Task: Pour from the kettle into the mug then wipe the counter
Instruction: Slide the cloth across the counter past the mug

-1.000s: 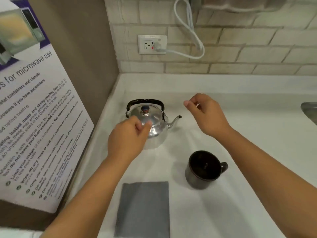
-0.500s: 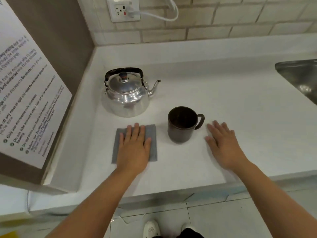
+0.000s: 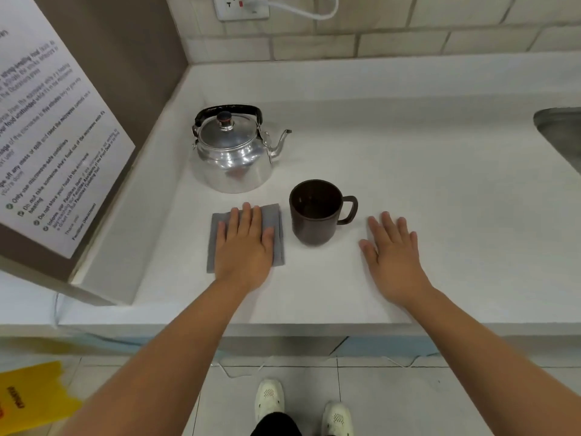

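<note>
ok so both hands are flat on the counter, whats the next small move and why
Probably lift the left hand off the grey cloth and take the kettle by its black handle: nothing is gripped, and pouring into the brown mug comes before wiping.

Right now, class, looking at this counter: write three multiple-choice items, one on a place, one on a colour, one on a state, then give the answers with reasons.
1. Where does the kettle stand?
A. behind the cloth
B. in the sink
C. right of the mug

2. What colour is the mug?
A. white
B. dark brown
C. yellow

3. How is the left hand?
A. gripping the kettle
B. flat on the grey cloth
C. inside the mug

Answers: 1 A, the kettle sits behind the cloth, near the corner. 2 B, its wall is dark brown. 3 B, palm down, fingers spread on the cloth.
</note>
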{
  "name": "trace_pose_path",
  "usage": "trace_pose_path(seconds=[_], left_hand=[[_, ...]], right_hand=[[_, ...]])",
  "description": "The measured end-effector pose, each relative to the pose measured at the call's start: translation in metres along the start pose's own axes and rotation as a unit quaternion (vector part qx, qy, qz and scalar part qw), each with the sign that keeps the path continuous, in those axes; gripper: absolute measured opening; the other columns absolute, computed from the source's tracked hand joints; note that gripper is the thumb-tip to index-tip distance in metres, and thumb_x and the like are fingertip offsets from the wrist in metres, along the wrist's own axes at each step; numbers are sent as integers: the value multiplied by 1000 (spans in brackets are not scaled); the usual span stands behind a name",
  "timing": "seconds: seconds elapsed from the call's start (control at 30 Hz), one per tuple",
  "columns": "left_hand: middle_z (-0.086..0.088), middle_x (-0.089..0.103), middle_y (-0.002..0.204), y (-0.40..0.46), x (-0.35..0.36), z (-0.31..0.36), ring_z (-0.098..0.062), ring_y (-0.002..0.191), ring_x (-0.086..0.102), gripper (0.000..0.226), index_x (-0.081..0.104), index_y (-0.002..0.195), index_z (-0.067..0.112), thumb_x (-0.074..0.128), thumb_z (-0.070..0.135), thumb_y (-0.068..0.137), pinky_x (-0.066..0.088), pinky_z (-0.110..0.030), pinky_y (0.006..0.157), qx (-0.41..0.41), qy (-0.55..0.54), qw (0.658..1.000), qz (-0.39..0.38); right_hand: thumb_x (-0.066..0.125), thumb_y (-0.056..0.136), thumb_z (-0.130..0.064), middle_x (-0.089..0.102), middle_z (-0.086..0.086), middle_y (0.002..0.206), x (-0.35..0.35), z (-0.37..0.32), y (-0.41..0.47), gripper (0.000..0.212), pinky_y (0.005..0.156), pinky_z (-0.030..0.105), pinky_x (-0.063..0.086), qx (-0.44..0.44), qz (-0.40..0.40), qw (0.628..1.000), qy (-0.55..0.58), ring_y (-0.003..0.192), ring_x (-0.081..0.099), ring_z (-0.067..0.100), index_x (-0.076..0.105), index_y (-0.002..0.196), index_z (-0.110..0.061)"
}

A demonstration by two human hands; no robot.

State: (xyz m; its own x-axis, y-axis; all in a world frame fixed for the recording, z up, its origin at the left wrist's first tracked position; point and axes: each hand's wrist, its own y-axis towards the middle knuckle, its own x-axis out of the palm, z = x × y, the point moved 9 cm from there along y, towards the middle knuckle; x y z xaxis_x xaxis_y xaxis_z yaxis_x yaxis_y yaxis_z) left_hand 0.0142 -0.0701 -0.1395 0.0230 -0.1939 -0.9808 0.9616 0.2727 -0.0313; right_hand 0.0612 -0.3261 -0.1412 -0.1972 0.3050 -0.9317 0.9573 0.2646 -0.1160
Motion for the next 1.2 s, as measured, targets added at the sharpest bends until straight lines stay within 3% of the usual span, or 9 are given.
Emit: trace_pose_path(seconds=[0.3,0.43,0.53,0.6,0.67,0.77,0.9,1.03,1.2], left_hand=[[4,-8,160,-113,23,120,-14,146,-14,58,-3,152,23,6,46,100,-16,-32,114,129,-52,990,-10],[0,2,163,-100,39,202,-16,147,-8,57,8,153,20,15,43,102,-14,-31,114,231,-78,969,-37],[-10,35,154,-66,34,247,-29,144,19,50,35,145,13,39,32,100,9,-42,118,274,-166,943,-95],[-16,62,121,-51,16,251,-35,117,52,29,60,118,7,55,14,90,39,-46,100,268,-276,914,-125],[-10,68,110,-49,1,227,-25,99,61,25,67,109,10,59,9,85,48,-37,87,252,-320,909,-93],[0,71,114,-63,-20,164,-13,109,62,24,72,108,20,63,19,86,46,-25,93,221,-304,927,-1],[0,74,100,-64,-40,68,-18,91,67,17,75,100,18,65,24,87,49,-27,82,123,-243,956,111],[-12,68,119,-31,-42,22,-32,109,59,30,66,119,8,60,22,93,43,-34,92,52,-163,975,141],[-11,22,159,21,-17,24,-25,147,12,57,23,151,9,36,35,102,4,-42,119,51,-88,994,48]], right_hand=[[40,100,-30,27,11,157,-26,16,-4,47,116,31,13,-33,0,988,152,146,18,27,40,143,-12],[44,98,-20,58,8,133,-60,49,-19,31,86,7,32,-2,94,961,261,114,52,13,60,123,-12],[43,96,-13,65,3,115,-76,54,-30,26,75,-2,34,3,154,944,291,99,55,8,64,111,-15],[41,96,-10,64,-1,110,-76,46,-36,27,75,-4,35,-7,157,933,323,96,56,7,61,113,-16],[39,97,-12,60,-4,112,-65,34,-40,30,77,-4,34,-31,122,932,341,97,57,4,53,123,-15],[36,101,-26,46,-4,141,-34,20,-46,44,99,6,24,-97,23,960,263,128,43,10,35,143,-17],[19,96,-55,-7,-20,154,-5,18,-43,60,115,27,-6,-164,-39,985,22,145,-13,6,8,151,-34],[8,93,-59,-12,-13,159,-11,33,-3,62,115,44,-17,-137,-40,987,-70,147,-16,15,-2,151,-37],[11,96,-54,-10,-6,162,-21,41,90,61,116,52,-8,-96,-43,989,-107,148,-12,23,-3,152,-34]])
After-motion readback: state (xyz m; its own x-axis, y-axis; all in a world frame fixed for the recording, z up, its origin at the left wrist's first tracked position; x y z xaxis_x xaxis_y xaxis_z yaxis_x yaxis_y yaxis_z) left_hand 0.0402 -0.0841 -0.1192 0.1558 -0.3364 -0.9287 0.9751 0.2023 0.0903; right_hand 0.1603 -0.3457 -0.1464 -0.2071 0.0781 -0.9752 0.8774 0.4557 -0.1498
